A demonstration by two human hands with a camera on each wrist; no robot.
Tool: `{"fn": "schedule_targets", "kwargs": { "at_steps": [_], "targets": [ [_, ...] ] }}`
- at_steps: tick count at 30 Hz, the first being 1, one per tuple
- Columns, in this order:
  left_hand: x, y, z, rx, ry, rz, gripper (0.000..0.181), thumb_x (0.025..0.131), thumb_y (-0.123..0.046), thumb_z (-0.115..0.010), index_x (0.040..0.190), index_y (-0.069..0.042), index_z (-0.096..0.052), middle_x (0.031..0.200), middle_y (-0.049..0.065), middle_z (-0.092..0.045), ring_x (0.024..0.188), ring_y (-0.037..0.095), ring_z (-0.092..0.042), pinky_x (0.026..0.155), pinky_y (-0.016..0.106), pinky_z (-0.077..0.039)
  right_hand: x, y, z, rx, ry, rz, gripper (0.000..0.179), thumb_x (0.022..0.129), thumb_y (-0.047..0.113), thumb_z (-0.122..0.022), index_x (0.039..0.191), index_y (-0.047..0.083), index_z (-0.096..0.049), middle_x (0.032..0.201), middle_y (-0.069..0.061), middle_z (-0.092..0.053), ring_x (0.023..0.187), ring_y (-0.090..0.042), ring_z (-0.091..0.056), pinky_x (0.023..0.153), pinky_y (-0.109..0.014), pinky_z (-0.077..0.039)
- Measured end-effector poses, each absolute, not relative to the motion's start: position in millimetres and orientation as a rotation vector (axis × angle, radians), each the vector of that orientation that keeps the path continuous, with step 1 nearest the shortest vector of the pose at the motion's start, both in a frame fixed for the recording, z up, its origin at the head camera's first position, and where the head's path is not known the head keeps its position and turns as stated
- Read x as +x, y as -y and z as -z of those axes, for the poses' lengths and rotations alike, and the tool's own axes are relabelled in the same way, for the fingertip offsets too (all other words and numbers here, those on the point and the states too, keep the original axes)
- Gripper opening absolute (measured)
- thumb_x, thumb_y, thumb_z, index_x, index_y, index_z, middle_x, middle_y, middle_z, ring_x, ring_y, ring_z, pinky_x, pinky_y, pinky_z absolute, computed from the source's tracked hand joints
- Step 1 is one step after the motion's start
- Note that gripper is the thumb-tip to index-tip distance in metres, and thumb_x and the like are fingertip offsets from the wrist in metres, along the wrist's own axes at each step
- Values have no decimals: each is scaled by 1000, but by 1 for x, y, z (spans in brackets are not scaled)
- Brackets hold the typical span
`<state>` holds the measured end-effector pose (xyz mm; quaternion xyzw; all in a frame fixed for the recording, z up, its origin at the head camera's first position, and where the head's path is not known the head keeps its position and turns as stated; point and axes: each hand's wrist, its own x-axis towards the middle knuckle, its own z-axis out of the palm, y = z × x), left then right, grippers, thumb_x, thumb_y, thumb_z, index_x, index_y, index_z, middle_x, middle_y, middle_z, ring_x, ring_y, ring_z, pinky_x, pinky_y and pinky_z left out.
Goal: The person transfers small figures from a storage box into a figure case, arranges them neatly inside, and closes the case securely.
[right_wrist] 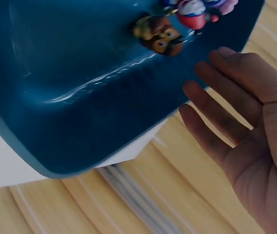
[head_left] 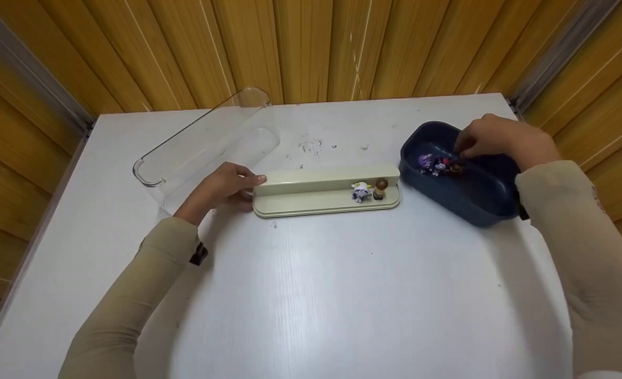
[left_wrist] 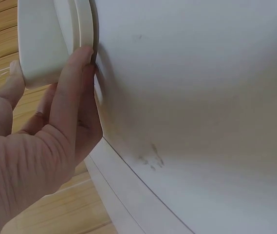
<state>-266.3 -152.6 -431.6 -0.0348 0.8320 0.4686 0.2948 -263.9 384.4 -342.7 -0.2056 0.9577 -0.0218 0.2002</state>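
Note:
My left hand (head_left: 224, 184) grips the left end of a long cream two-level stand (head_left: 300, 202), thumb on one side and fingers on the other in the left wrist view. On its lower step, toward the right, stand a white figurine (head_left: 361, 192) and a brown-haired figurine (head_left: 380, 189). My right hand (head_left: 492, 138) reaches into a navy blue bin (head_left: 442, 200), its fingers spread and holding nothing in the right wrist view. Close to its fingertips lies a brown owl-like figurine (right_wrist: 160, 36), beside a red-and-white figurine (right_wrist: 193, 14) and a purple-hatted one (head_left: 425, 162).
A clear plastic bin (head_left: 200, 142) stands at the back left of the white table (head_left: 332, 284), behind my left hand. Wood-look panels (head_left: 311, 47) rise behind the table and along both sides. Dark scuffs (head_left: 311, 146) mark the tabletop behind the stand.

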Motion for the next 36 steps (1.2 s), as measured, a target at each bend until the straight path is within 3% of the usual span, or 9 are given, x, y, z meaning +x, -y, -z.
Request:
{"fn": "schedule_targets", "kwargs": {
  "at_steps": [8,24,30,36],
  "targets": [
    [-267,152,432,-141,-2208,-1214,57,94,-39,-74,133,-1,-59,122,14,-66,90,21,-69,79,31,-60,-267,-391,362,-456,-2639,150,28,95,22,-73,119,6,-74,110,-13,-72,102,-31,-65,94,-59,-52],
    [-266,151,431,-119,-2212,-1219,58,93,-40,-75,132,-1,-60,121,14,-67,87,19,-69,79,30,-60,-270,-393,377,-422,-2689,171,14,90,16,-78,101,6,-78,93,-8,-70,84,-25,-57,77,-46,-55],
    [-264,151,430,-104,-2222,-1216,56,94,-39,-75,131,0,-61,124,15,-67,94,21,-71,86,34,-59,-266,-391,378,-406,-2695,194,15,91,16,-77,103,7,-79,94,-7,-72,83,-23,-59,80,-46,-57],
    [-265,151,431,-139,-2209,-1222,57,93,-39,-75,132,-1,-59,124,15,-66,92,21,-70,83,33,-60,-261,-390,379,-412,-2688,217,20,94,14,-74,110,4,-78,99,-11,-73,87,-24,-62,86,-53,-57]
  ]
}}
